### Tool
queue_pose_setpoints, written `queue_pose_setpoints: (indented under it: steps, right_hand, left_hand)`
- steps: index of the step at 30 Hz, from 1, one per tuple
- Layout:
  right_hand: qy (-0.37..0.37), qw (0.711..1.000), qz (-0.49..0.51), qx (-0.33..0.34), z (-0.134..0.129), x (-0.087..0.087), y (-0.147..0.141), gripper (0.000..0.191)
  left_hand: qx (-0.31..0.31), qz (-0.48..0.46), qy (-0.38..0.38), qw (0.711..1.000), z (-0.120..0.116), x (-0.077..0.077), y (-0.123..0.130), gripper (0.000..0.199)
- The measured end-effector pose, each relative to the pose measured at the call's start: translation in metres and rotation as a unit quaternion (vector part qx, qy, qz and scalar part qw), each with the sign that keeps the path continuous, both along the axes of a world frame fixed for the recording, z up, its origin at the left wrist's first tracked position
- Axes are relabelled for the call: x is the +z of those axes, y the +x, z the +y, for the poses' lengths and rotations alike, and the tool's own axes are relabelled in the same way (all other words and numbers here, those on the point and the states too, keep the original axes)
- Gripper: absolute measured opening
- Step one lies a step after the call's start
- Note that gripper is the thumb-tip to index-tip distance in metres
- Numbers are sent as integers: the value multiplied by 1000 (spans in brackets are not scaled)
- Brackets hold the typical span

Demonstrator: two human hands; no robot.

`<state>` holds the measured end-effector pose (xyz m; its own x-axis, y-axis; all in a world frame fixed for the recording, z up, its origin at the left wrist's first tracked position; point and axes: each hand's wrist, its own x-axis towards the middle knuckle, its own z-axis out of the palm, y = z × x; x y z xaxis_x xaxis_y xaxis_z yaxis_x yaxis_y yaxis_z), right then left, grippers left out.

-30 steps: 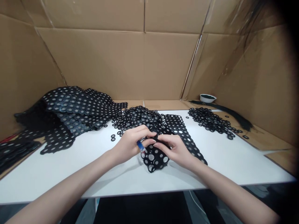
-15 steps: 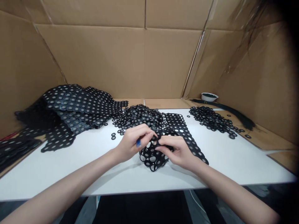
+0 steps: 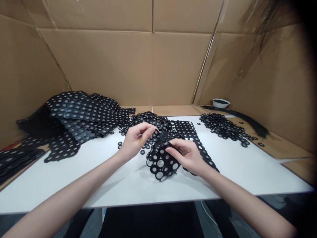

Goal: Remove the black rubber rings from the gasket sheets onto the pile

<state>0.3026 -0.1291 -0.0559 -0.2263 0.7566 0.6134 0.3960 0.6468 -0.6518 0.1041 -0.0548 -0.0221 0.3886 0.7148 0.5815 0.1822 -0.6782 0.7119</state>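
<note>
A black mesh of joined rings point(image 3: 162, 162) hangs bunched over the white table point(image 3: 119, 188), with its far part lying flat toward the back right. My right hand point(image 3: 188, 153) pinches the upper edge of this mesh between thumb and fingers. Just up and to the left of it, my left hand point(image 3: 138, 138) is closed, thumb against fingertips, near the front of the loose black ring pile point(image 3: 151, 120). Whatever its fingertips hold is too small to make out.
Large folded sheets of ring mesh point(image 3: 81, 112) cover the back left. More loose rings point(image 3: 225, 127) lie at the right, near a white bowl point(image 3: 221, 103) and a bundle of dark strands point(image 3: 242, 118). Cardboard walls point(image 3: 119, 66) surround the table.
My left hand has moved up and left, away from the mesh and my right hand. The blue mark at its fingers no longer shows. The mesh has shifted slightly and spread in my right hand.
</note>
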Motion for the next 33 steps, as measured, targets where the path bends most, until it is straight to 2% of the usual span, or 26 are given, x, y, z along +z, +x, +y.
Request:
queue_pose_setpoints:
  steps: [3,4,7,9,13,16,19,21,22,24,25,28,33]
  right_hand:
    - [-18,1000,-1,18,-2,-3,2,23]
    - [-24,999,2,24,-2,-3,2,20]
    - [-36,996,24,73,-2,-3,2,10]
    - [-27,993,40,109,-1,-2,2,8]
    - [33,994,53,95,1,-3,5,8]
    - [79,994,43,66,0,-3,6,10]
    - [110,992,24,52,-2,-1,4,15]
    - [134,990,14,42,-4,0,3,17]
    - [142,989,9,37,-4,0,2,17]
    - [147,989,0,36,-4,-1,2,17]
    - [145,989,-5,37,-3,-1,2,17]
    - [134,990,-17,42,-3,-1,4,17]
    - [83,994,-46,57,-3,1,6,5]
  left_hand:
    - [90,-75,10,993,25,1,-17,31]
    - [121,-58,32,990,34,1,-24,32]
    - [178,85,89,976,57,-8,-41,27]
    - [171,190,103,961,67,-18,-47,18]
    - [177,252,93,947,72,-33,-50,15]
    - [176,251,94,947,67,-28,-47,14]
    - [122,207,83,967,49,-13,-39,28]
    - [17,131,20,991,31,-1,-30,35]
    - [-39,125,2,991,21,4,-26,38]
    - [-130,138,17,982,2,10,-18,42]
    - [-146,147,39,978,-6,11,-14,43]
    - [-124,155,111,974,-20,10,-6,38]
    - [-60,110,270,955,-21,3,-5,31]
